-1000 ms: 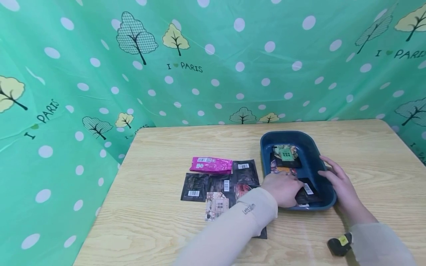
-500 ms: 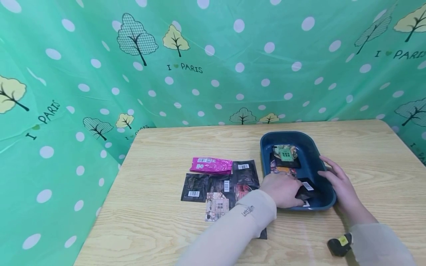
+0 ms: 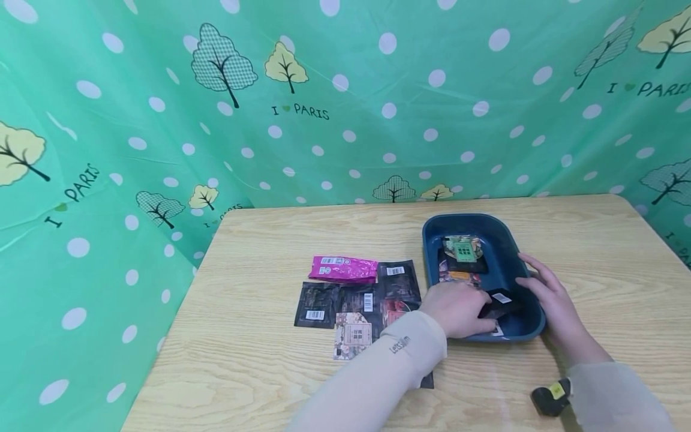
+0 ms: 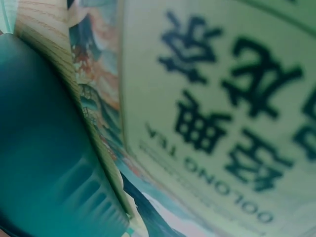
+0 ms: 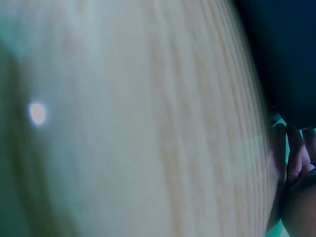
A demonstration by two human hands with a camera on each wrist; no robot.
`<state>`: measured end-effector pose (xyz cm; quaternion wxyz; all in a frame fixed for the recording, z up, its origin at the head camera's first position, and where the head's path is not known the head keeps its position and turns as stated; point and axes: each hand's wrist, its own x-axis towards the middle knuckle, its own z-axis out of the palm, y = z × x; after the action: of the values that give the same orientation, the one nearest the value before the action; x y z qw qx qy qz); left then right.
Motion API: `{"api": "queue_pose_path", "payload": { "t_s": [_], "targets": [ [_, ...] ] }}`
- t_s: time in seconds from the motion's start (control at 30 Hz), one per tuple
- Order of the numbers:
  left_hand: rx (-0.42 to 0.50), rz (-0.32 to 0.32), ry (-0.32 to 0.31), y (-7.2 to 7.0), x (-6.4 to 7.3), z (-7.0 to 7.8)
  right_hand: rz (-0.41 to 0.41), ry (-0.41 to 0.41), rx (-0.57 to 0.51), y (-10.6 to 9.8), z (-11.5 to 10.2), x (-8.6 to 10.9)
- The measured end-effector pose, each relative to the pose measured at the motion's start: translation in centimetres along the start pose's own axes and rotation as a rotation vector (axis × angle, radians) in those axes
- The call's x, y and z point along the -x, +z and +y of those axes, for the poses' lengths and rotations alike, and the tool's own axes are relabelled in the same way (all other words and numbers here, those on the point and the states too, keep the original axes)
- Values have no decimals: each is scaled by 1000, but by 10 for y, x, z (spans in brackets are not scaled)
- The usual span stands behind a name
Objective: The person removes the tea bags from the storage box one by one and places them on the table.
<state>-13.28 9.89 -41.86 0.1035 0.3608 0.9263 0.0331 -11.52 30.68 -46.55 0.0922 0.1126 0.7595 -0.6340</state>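
My left hand (image 3: 459, 309) reaches over the near left side of a dark blue plastic tub (image 3: 499, 240). Thumb and fingers pinch a black sachet (image 3: 502, 305) with a white barcode label, tilted inside the tub's near end. Below it, a pale-labelled packet shows only partly. Farther back in the tub lie a sachet with a green label (image 3: 465, 252) and one with an orange label (image 3: 460, 276), overlapping. My right hand (image 3: 553, 297) holds the tub's right rim, thumb over the edge and fingers along the outside. In the left wrist view, an oolong tea sachet (image 4: 207, 113) fills most of the picture.
Left of the tub lie a pink packet (image 3: 344, 269), several black sachets (image 3: 317, 305) and a floral sachet (image 3: 353, 336), some partly under my left sleeve (image 3: 378, 372). A small black device (image 3: 550, 397) sits at my right cuff. A green polka-dot cloth (image 3: 345, 120) hangs behind the wooden table (image 3: 243, 336).
The black sachet in my left hand has tilted, its near edge lifting and its barcode turning away. My left thumb has shifted slightly to the right. My right hand and the tub stay put.
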Motion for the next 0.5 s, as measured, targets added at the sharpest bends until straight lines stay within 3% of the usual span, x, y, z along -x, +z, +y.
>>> {"api": "queue_pose_path", "payload": {
  "t_s": [0.5],
  "targets": [
    [63,110,35,3,5,-4,-8,13,12,1,-1,1]
  ]
}}
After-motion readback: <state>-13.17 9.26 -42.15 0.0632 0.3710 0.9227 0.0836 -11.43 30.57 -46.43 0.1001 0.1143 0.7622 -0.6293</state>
